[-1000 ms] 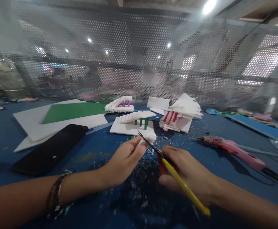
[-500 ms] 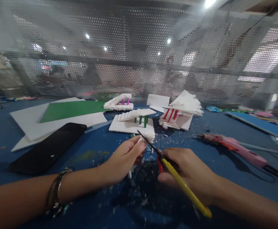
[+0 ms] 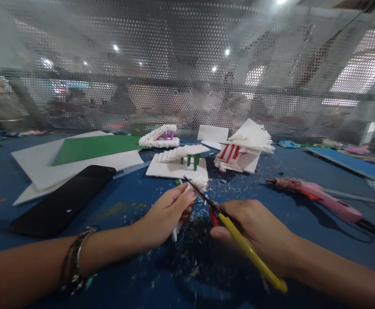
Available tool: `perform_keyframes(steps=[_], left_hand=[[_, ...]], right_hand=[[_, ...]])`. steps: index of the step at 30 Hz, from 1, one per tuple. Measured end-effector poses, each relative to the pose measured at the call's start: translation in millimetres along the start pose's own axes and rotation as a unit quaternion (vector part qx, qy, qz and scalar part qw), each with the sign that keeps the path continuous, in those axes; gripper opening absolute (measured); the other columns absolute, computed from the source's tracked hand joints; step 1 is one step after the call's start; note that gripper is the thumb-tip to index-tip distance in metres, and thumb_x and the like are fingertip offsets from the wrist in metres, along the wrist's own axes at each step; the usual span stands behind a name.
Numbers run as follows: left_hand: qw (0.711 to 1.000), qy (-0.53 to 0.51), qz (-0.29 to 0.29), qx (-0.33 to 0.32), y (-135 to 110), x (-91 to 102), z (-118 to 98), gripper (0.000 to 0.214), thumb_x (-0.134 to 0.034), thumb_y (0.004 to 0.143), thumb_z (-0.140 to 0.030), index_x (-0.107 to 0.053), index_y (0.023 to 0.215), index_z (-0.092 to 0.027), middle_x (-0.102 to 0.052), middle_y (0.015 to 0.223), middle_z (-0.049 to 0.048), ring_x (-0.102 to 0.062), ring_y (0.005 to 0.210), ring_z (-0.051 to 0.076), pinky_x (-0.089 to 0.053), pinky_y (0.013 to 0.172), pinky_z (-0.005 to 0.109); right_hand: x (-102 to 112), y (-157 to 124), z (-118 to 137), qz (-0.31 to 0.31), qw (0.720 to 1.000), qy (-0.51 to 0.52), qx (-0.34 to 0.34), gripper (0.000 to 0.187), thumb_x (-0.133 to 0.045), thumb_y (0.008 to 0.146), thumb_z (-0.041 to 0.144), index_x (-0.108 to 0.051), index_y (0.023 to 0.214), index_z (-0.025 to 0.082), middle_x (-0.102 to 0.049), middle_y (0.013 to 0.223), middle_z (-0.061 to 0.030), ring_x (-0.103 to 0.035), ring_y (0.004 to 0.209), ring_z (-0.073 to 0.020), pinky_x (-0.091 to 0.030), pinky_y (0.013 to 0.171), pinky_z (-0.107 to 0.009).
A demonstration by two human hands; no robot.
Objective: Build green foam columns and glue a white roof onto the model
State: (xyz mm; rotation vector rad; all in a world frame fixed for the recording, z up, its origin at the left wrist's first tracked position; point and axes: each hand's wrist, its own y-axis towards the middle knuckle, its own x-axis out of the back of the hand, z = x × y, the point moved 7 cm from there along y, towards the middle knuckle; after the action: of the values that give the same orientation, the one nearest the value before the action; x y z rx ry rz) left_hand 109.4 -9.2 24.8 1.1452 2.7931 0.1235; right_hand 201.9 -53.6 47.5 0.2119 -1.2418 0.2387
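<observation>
My left hand (image 3: 171, 208) is closed on a rough white piece (image 3: 198, 184), perhaps foam, which shows above the thumb and fingers; a white strip pokes out below the palm. In my right hand (image 3: 254, 231) is a pair of scissors (image 3: 232, 234) with dark blades, a yellow handle and a red inner loop. Their blades lie against the white piece, close to my left fingertips. Just beyond stands a small white stair model (image 3: 184, 153) with green posts on a white base. Whether the blades bite into the piece I cannot make out.
A pink glue gun (image 3: 322, 199) with its cord lies to the right. A black phone (image 3: 68, 199) and green sheet (image 3: 93, 148) over white boards are on the left. Behind stand a purple-post model (image 3: 158, 139) and a red-post model (image 3: 239, 148). White scraps litter the blue tabletop (image 3: 119, 266).
Both hands keep nearly the same pose, with the scissors still at the white piece. The view has shifted very slightly.
</observation>
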Motion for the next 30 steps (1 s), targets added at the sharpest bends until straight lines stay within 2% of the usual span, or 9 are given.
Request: perform_keyframes(steps=[13, 21, 24, 27, 30], left_hand=[[0.997, 0.073, -0.023, -0.014, 0, 3.1, -3, 0.023, -0.038, 0.075, -0.038, -0.03, 0.063, -0.02, -0.021, 0.051, -0.009, -0.014, 0.044, 0.006, -0.014, 0.041, 0.023], [0.996, 0.083, -0.027, -0.013, -1, 3.6, -4, 0.023, -0.037, 0.077, -0.037, -0.03, 0.062, -0.021, -0.021, 0.052, -0.0079, -0.015, 0.045, 0.007, -0.016, 0.043, 0.023], [0.994, 0.101, -0.033, -0.021, -1, 4.8, -6, 0.023, -0.037, 0.078, -0.038, -0.032, 0.064, -0.02, -0.022, 0.053, -0.0075, -0.017, 0.046, 0.007, -0.018, 0.044, 0.023], [0.991, 0.128, -0.039, -0.019, -3, 5.6, -6, 0.025, -0.036, 0.08, -0.039, -0.035, 0.066, -0.019, -0.026, 0.056, -0.0067, -0.021, 0.049, 0.008, -0.021, 0.046, 0.022], [0.992, 0.125, -0.023, -0.001, -6, 2.5, -2, 0.028, -0.036, 0.082, -0.043, -0.037, 0.068, -0.019, -0.029, 0.059, -0.0061, -0.025, 0.052, 0.009, -0.024, 0.049, 0.022]], right_hand=[[1, -1, 1, 0.007, 1.0, -0.002, -0.008, 0.05, -0.027, 0.082, 0.059, -0.042, 0.057, 0.018, -0.045, 0.055, 0.0003, -0.034, 0.047, -0.0088, -0.024, 0.047, -0.023], [0, -1, -2, 0.013, 1.0, -0.004, -0.009, 0.052, -0.024, 0.083, 0.058, -0.04, 0.055, 0.018, -0.043, 0.05, 0.0011, -0.03, 0.044, -0.0082, -0.022, 0.045, -0.023], [2, -1, -3, 0.024, 1.0, 0.007, -0.01, 0.05, -0.033, 0.078, 0.062, -0.044, 0.059, 0.018, -0.048, 0.055, -0.0002, -0.036, 0.046, -0.0093, -0.025, 0.045, -0.023], [5, -3, 2, 0.037, 0.999, 0.018, 0.01, 0.046, -0.042, 0.073, 0.063, -0.049, 0.069, 0.018, -0.056, 0.067, -0.0038, -0.046, 0.055, -0.0133, -0.033, 0.05, -0.025], [7, -5, 7, 0.043, 0.999, 0.017, 0.02, 0.05, -0.04, 0.072, 0.065, -0.051, 0.076, 0.016, -0.057, 0.073, -0.0074, -0.051, 0.06, -0.0173, -0.037, 0.053, -0.028]])
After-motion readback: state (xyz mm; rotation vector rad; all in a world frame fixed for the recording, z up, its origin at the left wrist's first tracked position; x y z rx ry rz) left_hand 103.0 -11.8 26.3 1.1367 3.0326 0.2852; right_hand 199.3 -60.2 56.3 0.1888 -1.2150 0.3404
